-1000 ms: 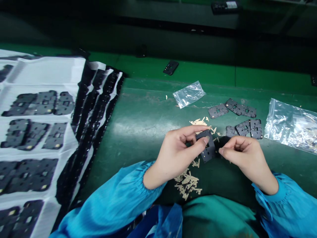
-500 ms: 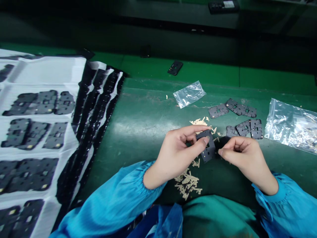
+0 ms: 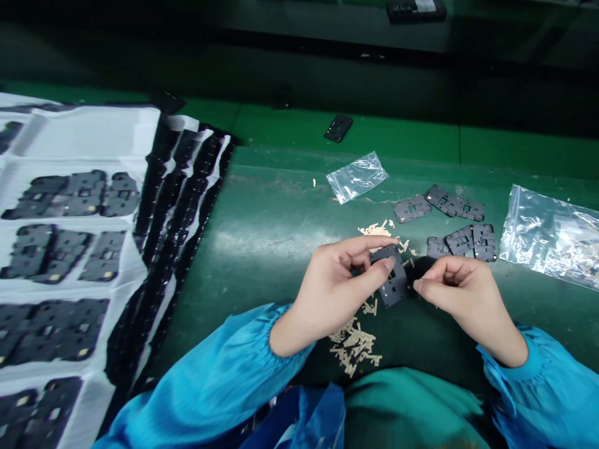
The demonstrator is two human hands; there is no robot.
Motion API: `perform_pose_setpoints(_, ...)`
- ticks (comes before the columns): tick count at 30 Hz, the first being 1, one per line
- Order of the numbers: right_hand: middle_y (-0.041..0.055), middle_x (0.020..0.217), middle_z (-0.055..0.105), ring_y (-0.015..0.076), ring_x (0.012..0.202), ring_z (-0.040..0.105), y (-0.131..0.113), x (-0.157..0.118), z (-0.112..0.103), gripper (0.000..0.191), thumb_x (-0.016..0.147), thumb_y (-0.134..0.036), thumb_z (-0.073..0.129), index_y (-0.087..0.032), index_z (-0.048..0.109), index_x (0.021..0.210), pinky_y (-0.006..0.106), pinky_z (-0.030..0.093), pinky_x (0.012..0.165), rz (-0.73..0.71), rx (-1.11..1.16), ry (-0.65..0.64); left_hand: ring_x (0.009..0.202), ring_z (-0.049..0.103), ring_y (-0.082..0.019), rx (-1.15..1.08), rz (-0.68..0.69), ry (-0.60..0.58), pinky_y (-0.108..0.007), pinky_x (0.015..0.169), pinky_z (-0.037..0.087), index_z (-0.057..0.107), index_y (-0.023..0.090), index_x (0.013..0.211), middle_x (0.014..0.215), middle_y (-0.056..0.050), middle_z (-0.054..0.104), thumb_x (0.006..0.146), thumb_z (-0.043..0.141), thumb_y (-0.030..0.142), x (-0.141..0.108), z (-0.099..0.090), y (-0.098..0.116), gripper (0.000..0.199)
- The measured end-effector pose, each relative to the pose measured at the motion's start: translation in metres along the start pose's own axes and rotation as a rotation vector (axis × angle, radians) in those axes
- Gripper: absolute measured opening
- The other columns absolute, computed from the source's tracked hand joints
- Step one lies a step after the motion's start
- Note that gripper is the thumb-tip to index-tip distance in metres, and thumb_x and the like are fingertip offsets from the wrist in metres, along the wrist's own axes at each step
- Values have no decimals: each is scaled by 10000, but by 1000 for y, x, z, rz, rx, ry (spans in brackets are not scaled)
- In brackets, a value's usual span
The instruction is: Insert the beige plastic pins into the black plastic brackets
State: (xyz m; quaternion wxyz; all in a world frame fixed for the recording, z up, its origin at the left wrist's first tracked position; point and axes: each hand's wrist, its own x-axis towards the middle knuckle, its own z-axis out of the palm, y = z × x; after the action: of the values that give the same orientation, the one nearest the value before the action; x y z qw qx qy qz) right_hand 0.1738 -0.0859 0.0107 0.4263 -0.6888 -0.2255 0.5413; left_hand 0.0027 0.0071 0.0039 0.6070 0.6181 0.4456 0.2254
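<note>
- The left hand (image 3: 339, 285) is gripping a dark plate (image 3: 395, 288), its thumb pressing flat on the upper face and its fingers bending round the far left side.
- The plate is sitting just above the green bench (image 3: 266, 206), between the two hands, its flat face turning up toward the head.
- Its long axis is running away from the person, the far end leaning a little to the left and the near end pointing down between the sleeves.
- The right hand (image 3: 463, 285) is pinching thumb against forefinger just right of the plate; whether anything is lying between those tips, I cannot tell.
- The left thumb and fingers are covering the plate's upper left part, and its underside is facing out of view.
- Dark shadow is blurring the gap between plate and right fingertips.
- The left forearm is partly hiding a pile of tan strips (image 3: 354, 344).
- The right picture edge is cutting off a clear bag (image 3: 538, 231).
</note>
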Motion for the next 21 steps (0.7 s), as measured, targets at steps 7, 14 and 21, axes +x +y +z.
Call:
perform_pose_setpoints(7, -11, 509, 632, 93, 474, 472, 1, 0, 2, 178, 629, -272, 789, -192, 665, 529, 228, 371, 458, -11, -5, -8, 489, 547, -127, 1, -13, 0, -254, 494, 428, 792, 141, 1083, 623, -25, 727, 824, 717, 264, -1, -2, 2, 296)
perform_pose_setpoints(14, -14, 506, 625, 98, 464, 474, 1, 0, 3, 180, 641, -270, 776, -200, 652, 531, 237, 381, 456, -36, -20, -13, 476, 534, -121, 5, -8, -5, -250, 479, 413, 794, 149, 1089, 605, -14, 711, 834, 719, 258, -2, -1, 2, 287)
perform_pose_setpoints(21, -4, 532, 651, 103, 483, 496, 6, 0, 3, 181, 663, -285, 776, -197, 666, 550, 237, 388, 464, -49, -37, -11, 469, 501, -114, 7, -6, -7, -247, 478, 393, 797, 139, 1091, 586, -9, 692, 835, 716, 261, -1, -1, 3, 294)
